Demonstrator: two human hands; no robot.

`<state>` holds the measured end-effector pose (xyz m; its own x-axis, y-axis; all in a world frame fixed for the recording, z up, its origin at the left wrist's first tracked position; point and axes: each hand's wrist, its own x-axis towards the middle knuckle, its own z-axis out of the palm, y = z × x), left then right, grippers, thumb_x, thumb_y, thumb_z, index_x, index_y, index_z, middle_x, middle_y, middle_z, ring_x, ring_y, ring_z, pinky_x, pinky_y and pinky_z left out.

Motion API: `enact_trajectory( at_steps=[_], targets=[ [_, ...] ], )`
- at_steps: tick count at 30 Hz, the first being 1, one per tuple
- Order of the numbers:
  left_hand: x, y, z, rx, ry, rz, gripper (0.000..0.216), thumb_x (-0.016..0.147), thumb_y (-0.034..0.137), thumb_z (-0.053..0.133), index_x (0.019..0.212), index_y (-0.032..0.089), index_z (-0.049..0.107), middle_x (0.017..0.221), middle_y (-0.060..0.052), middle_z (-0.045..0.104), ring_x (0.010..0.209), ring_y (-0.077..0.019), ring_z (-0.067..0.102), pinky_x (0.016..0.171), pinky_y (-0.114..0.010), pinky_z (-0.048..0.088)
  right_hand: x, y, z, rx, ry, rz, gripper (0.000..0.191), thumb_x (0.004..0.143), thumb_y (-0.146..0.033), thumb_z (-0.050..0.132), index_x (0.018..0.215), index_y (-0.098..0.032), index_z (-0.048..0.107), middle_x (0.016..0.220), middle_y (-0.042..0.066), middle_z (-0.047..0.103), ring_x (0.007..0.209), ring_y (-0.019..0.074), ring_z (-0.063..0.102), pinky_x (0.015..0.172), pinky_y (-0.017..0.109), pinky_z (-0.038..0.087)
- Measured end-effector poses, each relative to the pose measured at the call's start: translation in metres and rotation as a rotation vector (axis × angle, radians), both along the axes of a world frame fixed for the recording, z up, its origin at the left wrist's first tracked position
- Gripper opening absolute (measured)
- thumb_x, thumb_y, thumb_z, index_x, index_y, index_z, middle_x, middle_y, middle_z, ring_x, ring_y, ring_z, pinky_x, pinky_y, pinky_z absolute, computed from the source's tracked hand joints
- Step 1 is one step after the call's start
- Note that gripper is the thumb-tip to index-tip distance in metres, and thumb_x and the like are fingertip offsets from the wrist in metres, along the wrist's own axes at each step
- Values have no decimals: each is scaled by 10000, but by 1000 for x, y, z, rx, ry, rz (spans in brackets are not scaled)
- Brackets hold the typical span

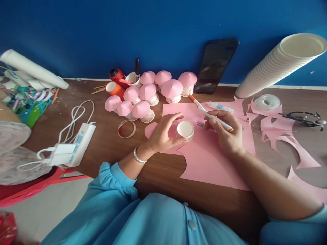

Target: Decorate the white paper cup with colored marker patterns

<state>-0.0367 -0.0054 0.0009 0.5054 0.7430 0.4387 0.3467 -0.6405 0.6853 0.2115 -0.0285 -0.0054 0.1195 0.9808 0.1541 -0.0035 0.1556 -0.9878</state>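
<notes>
A white paper cup [185, 129] is set upside down on the pink paper sheet [209, 160], near the middle of the wooden table [107, 146]; it is held by the left hand [163, 134], whose fingers are curved half closed around its side. A white pen [207, 113] with orange ends is gripped in the right hand [227, 136]; the fingers are closed on it, and the hand is rested on the sheet just beside the cup. Behind, a group of pink-capped cups [148, 97] is seen; a glue tube [221, 107], a tape roll [267, 101] and a leaning phone [216, 64] are placed further right.
</notes>
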Motion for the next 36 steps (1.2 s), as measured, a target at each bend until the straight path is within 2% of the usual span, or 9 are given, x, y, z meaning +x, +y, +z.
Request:
enact_trajectory(
  at_steps=[7,11,15,19,22,24,27,30,36],
  targets=[
    [-16,7,9,-145,-159,114,533,921,390,751,1398,227,578,1261,-115,689,1134,-222,708,1024,-410,593,1,2,-2,2,64,30,335,904,-526,780,1054,-241,686,831,-2,702,680,141,660,685,326,580],
    [-16,6,10,-173,-125,72,666,859,444,811,1436,242,547,1333,-130,675,1155,-245,706,1023,-426,592,1,2,-4,7,52,60,380,912,-564,756,1099,-243,677,901,10,709,707,147,670,704,346,595],
    [-6,3,7,-148,2,-20,882,785,496,866,1520,247,449,1441,-166,638,1311,-309,643,1084,-473,565,1,3,-5,15,47,76,375,935,-566,730,1126,-249,670,919,11,704,707,140,662,696,336,585],
    [4,1,6,-109,98,4,650,851,425,817,1405,218,549,1367,-148,690,1276,-294,666,1096,-467,556,2,3,-5,16,35,101,339,959,-550,706,1130,-260,664,843,-12,681,711,134,654,711,324,581],
    [3,4,5,-158,64,46,499,869,408,797,1290,209,618,1286,-120,731,1193,-277,700,1047,-444,577,2,2,-5,30,32,122,341,945,-528,732,1146,-263,656,982,13,720,730,129,674,731,332,601],
    [0,6,3,-224,-2,81,490,870,420,795,1276,205,625,1265,-115,737,1170,-272,710,1032,-437,585,2,2,-6,32,43,135,348,928,-498,758,1163,-265,650,1105,33,727,751,129,689,739,338,615],
    [-5,7,1,-279,-77,99,548,882,435,779,1342,207,589,1342,-132,706,1236,-283,693,1068,-456,578,2,3,-7,27,70,152,307,942,-455,749,1164,-266,651,1127,35,733,767,127,696,732,325,618],
    [-6,6,6,-226,50,66,642,854,406,813,1413,226,555,1451,-140,658,1354,-307,632,1158,-498,524,2,4,-9,30,90,148,284,948,-441,744,1156,-269,654,1129,29,738,760,121,691,718,314,611],
    [-19,9,25,-204,146,22,727,846,365,827,1481,236,496,1475,-144,645,1315,-288,663,1116,-466,562,4,3,-10,21,82,144,297,952,-473,741,1146,-260,671,1082,27,741,753,128,681,723,318,600]
  ],
)
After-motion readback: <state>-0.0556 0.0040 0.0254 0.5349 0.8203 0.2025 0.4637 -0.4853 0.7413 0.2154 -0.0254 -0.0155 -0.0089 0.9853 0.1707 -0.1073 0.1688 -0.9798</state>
